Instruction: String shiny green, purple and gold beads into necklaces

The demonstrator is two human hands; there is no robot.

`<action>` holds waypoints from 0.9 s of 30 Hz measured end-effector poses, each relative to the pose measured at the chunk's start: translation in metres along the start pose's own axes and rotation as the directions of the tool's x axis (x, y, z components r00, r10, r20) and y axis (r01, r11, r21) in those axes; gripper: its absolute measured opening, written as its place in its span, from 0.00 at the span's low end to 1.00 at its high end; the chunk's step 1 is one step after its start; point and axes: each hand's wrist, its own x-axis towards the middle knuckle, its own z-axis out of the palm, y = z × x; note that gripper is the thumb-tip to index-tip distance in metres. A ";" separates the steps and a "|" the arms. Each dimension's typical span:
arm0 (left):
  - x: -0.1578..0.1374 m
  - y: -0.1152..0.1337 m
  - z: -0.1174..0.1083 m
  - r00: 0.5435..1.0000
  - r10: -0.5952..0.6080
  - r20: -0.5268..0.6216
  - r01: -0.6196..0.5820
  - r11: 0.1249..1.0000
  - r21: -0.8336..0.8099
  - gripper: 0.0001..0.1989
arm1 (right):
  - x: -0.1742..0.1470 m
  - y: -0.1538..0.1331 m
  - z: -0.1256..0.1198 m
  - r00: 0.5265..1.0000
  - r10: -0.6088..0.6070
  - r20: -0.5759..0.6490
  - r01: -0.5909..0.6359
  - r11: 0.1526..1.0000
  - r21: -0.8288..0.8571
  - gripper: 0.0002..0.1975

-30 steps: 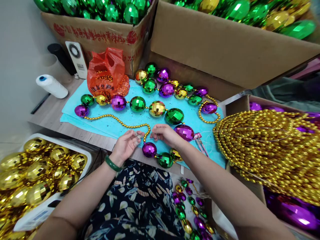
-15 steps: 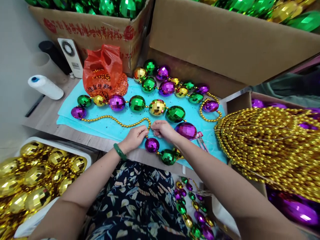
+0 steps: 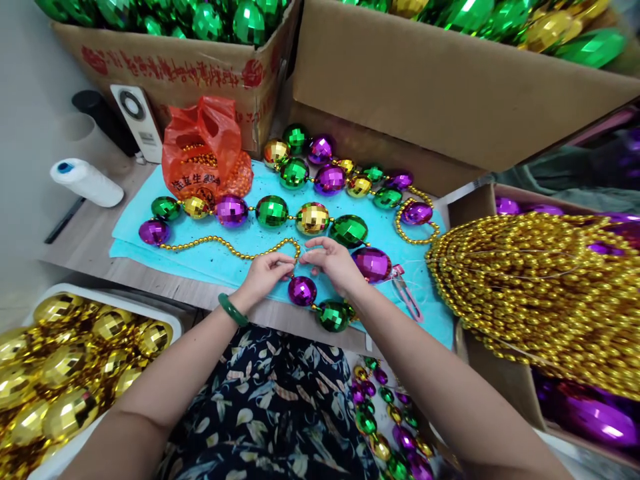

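A bead necklace lies in a loop on the light blue cloth (image 3: 195,257), with large faceted purple, green and gold beads. A chain of small gold beads (image 3: 225,247) joins its far left purple bead (image 3: 154,232) to a purple bead (image 3: 303,291) beside my hands. My left hand (image 3: 269,272), a green bangle at its wrist, is closed in a pinch at the chain's end, just above that near purple bead. My right hand (image 3: 327,261) hovers close by with its fingers apart. Thin pale thread shows faintly between the hands. A pink thread snipper (image 3: 407,293) lies right of them.
Behind the cloth stand a red plastic bag (image 3: 200,150) of small beads and two cardboard boxes (image 3: 400,87). Another bead necklace (image 3: 330,180) lies near them. A thread spool (image 3: 87,182) is at left, a tub (image 3: 170,320) of gold beads below. Bundled gold chains (image 3: 530,287) sit right.
My right hand's fingers have spread from a closed pinch and lifted slightly off the chain. My left hand stays pinched at the same place. The view has shifted slightly.
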 end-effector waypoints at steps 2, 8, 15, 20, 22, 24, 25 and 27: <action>0.000 0.000 0.000 1.000 -0.015 -0.005 0.015 0.999 -0.043 0.12 | -0.003 -0.001 -0.001 0.999 0.017 -0.037 -0.017 1.000 0.002 0.14; 0.001 0.003 0.002 0.997 -0.003 -0.075 -0.005 0.994 -0.108 0.24 | -0.006 0.008 -0.003 0.999 -0.001 -0.047 0.000 1.000 -0.019 0.10; 0.004 0.010 0.002 0.988 0.001 -0.157 0.008 0.998 0.056 0.11 | -0.007 0.012 0.001 0.958 -0.278 -0.065 0.251 0.928 -0.275 0.06; 0.005 0.011 0.004 0.985 -0.008 -0.170 0.025 0.995 0.093 0.08 | -0.007 0.008 0.004 0.894 -0.445 -0.058 0.414 0.868 -0.275 0.07; 0.005 0.010 0.005 0.980 -0.018 -0.197 0.035 0.996 0.083 0.07 | -0.008 0.009 0.005 0.934 -0.336 -0.119 0.311 0.931 -0.191 0.09; 0.005 0.010 0.006 0.974 -0.030 -0.224 0.043 0.998 0.052 0.07 | -0.009 0.010 0.007 0.970 -0.182 -0.159 0.174 0.983 -0.062 0.09; 0.005 0.010 0.007 0.972 -0.040 -0.233 0.048 0.998 0.027 0.07 | -0.010 0.010 0.007 0.982 -0.116 -0.151 0.118 0.993 0.008 0.09; 0.004 0.009 0.007 0.969 -0.059 -0.239 0.054 0.998 -0.030 0.07 | -0.012 0.009 0.007 0.994 -0.037 -0.099 0.051 0.988 0.148 0.10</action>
